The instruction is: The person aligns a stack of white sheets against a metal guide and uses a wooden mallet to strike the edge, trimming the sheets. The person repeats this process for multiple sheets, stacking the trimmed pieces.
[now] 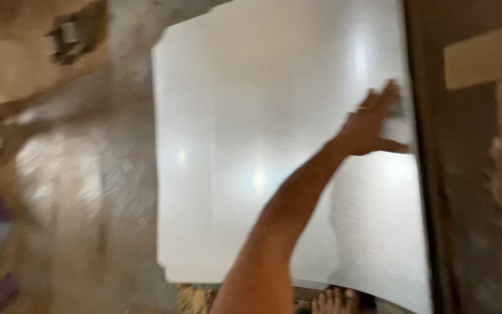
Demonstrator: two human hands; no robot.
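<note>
Head cam, heavy motion blur. Big white sheet [274,145] w/ glossy surface fills centre of frame, from top edge down to bottom right; looks like a stack, since a second edge shows along its left side and lower left corner. Light glare spots on it at centre and upper right.

One bare arm comes up from bottom centre, reaching to upper right. Which arm it is can't be told for sure; reads as the right hand [373,119]. Hand is spread wide, fingers apart, palm flat on the sheet near its right edge, thumb pointing right. Not gripping anything, just pressed on the surface. Its shadow falls on the sheet below the forearm. Other hand not in frame.

Dark vertical frame strip [431,174] runs just beside the sheet's right edge, top to bottom. Right of it a dim pane w/ a pale T-shaped bar [495,64] at upper right. Bare toes [335,302] at bottom centre, under the sheet's lower edge. Left side of frame: blurred grey floor [88,174], shiny patches, details unreadable.
</note>
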